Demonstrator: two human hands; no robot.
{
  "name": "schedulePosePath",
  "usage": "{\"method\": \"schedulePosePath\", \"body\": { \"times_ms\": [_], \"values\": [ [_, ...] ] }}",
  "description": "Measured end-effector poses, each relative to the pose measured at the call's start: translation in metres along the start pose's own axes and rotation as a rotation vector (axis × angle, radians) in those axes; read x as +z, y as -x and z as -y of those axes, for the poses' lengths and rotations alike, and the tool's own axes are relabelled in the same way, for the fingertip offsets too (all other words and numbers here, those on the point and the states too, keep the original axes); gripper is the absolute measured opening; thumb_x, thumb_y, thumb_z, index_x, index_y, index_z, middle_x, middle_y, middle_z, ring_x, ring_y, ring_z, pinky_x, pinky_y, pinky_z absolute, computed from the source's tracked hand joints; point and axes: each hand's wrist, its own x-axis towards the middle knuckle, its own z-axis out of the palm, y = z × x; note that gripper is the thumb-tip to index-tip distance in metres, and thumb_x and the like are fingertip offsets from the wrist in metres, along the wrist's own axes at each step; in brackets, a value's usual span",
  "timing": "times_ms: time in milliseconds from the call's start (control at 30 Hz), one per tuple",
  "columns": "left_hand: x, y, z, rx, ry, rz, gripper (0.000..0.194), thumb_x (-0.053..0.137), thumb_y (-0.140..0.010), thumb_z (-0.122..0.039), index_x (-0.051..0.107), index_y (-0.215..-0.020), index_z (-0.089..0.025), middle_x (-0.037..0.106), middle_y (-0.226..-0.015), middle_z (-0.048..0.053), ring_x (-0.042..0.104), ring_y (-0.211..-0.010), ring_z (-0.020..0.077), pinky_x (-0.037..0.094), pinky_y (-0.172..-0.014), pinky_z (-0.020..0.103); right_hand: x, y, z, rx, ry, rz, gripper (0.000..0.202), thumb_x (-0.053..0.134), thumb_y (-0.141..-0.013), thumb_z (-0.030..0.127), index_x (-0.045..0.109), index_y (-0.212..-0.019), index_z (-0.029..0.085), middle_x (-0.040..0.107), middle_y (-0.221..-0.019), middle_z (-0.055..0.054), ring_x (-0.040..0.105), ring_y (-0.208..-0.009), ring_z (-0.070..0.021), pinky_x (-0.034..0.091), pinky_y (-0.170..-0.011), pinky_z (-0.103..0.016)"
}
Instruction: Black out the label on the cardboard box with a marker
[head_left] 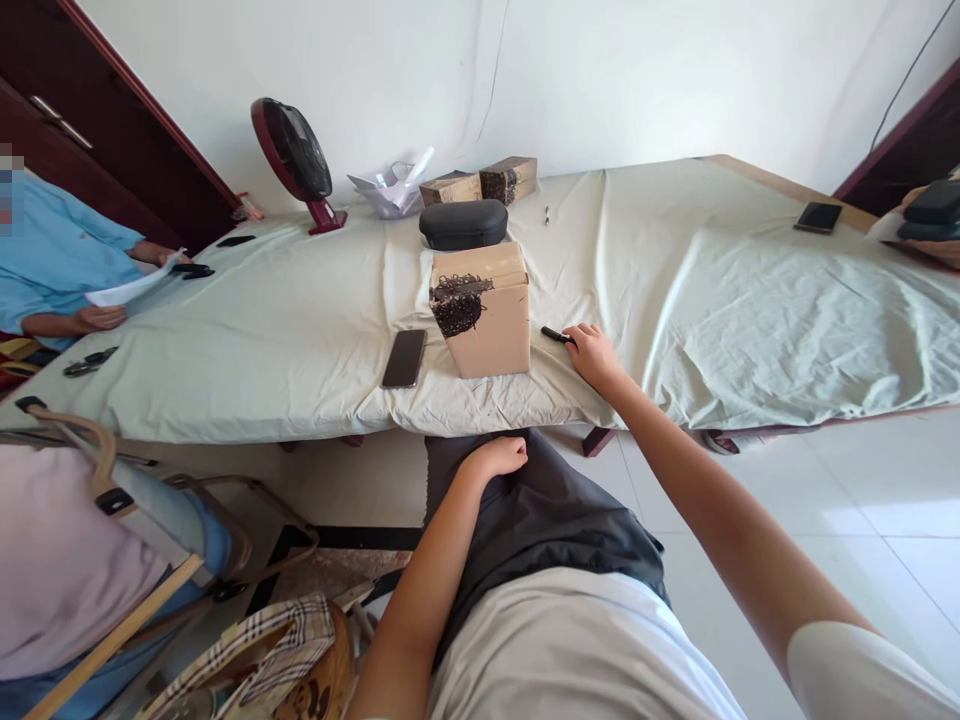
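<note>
The right hand (592, 352) lies out on the cloth-covered table (750, 290), its fingers curled down onto the near end of a small black marker (556, 335); it looks like a light pinch at the pen's tail, though whether the pen is gripped or only touched I cannot tell from here. The marker is flat on the cloth, not lifted. The left hand (499, 457) is well back from the table, loosely closed and empty, resting on the person's dark-trousered knee. Just beside the marker, at nine o'clock from the right hand, stands a tan cardboard box (484, 315) with a dense patch of black scribble (457, 300) over its upper left corner; the rest of that face is bare, so I'd judge the blacking-out is either finished or paused, with the pen at the point of being taken up or set down. A dark phone (404, 358) lies face up farther round at nine o'clock, beyond the box. At twelve o'clock behind the box sits a black oval case (463, 223), and past it two more boxes (480, 183) with dark marks, and crumpled white wrapping (390, 188). Far out at ten o'clock a red-framed fan (296, 155) stands, and a person in a blue sleeve (67, 250) holds a sheet of paper (131, 287).
</note>
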Motion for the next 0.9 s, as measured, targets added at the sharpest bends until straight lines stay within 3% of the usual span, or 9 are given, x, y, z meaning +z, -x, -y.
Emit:
{"method": "schedulePosePath", "body": {
  "times_ms": [167,267,367,467,567,700,900],
  "values": [
    [0.001,-0.001,0.0,-0.004,0.001,-0.002,0.03,0.064,-0.108,-0.043,0.071,-0.118,-0.016,0.074,-0.12,0.009,0.071,-0.109,0.0225,0.06,-0.101,0.046,0.01,-0.023,0.017,0.087,0.065,0.015,0.034,0.056,-0.1,0.028,0.07,-0.127,0.013,0.07,-0.133,-0.024,0.059,-0.12,-0.0402,0.049,-0.094,-0.047],
    [0.001,-0.001,0.0,-0.009,0.0,-0.006,0.031,0.063,-0.109,-0.044,0.071,-0.118,-0.016,0.073,-0.12,0.009,0.071,-0.108,0.0224,0.06,-0.101,0.046,0.016,-0.032,0.03,0.141,0.068,-0.018,0.03,0.047,-0.104,0.023,0.069,-0.121,0.011,0.069,-0.131,-0.026,0.062,-0.119,-0.0398,0.048,-0.091,-0.045],
    [0.002,0.0,0.0,-0.009,0.003,-0.006,0.03,0.063,-0.109,-0.043,0.072,-0.119,-0.016,0.074,-0.12,0.009,0.072,-0.108,0.0223,0.06,-0.102,0.046,0.016,-0.029,0.036,0.186,0.048,-0.095,0.037,0.033,-0.109,0.022,0.063,-0.129,0.012,0.07,-0.129,-0.024,0.066,-0.111,-0.0346,0.047,-0.09,-0.042],
    [0.002,0.001,0.002,-0.004,0.006,-0.009,0.03,0.063,-0.109,-0.043,0.072,-0.119,-0.016,0.074,-0.12,0.01,0.072,-0.109,0.0226,0.061,-0.103,0.047,0.012,-0.018,0.035,0.142,-0.017,-0.232,0.038,0.029,-0.108,0.025,0.061,-0.126,0.015,0.073,-0.121,-0.021,0.067,-0.103,-0.0312,0.046,-0.091,-0.041],
    [0.002,0.001,0.003,-0.002,0.006,-0.014,0.029,0.063,-0.109,-0.042,0.072,-0.12,-0.016,0.074,-0.121,0.01,0.072,-0.11,0.0228,0.06,-0.103,0.047,0.008,-0.01,0.034,0.022,-0.058,-0.311,0.031,0.039,-0.102,0.036,0.064,-0.105,0.019,0.075,-0.101,-0.017,0.066,-0.093,-0.0295,0.045,-0.088,-0.039],
    [0.002,0.003,0.001,-0.004,0.001,-0.024,0.029,0.063,-0.109,-0.042,0.072,-0.119,-0.016,0.074,-0.12,0.009,0.072,-0.109,0.0225,0.06,-0.103,0.047,0.004,-0.007,0.036,0.034,-0.054,-0.266,0.038,0.046,-0.099,0.053,0.061,-0.081,0.023,0.07,-0.08,-0.012,0.06,-0.077,-0.0258,0.038,-0.072,-0.035],
    [0.003,0.005,0.0,0.0,0.002,-0.035,0.029,0.063,-0.109,-0.043,0.071,-0.118,-0.016,0.074,-0.119,0.009,0.071,-0.108,0.0223,0.06,-0.102,0.046,-0.003,0.0,0.037,-0.038,-0.092,-0.191,0.037,0.035,-0.101,0.039,0.061,-0.08,0.022,0.071,-0.086,-0.011,0.059,-0.073,-0.0211,0.036,-0.069,-0.032]
  ]
}}
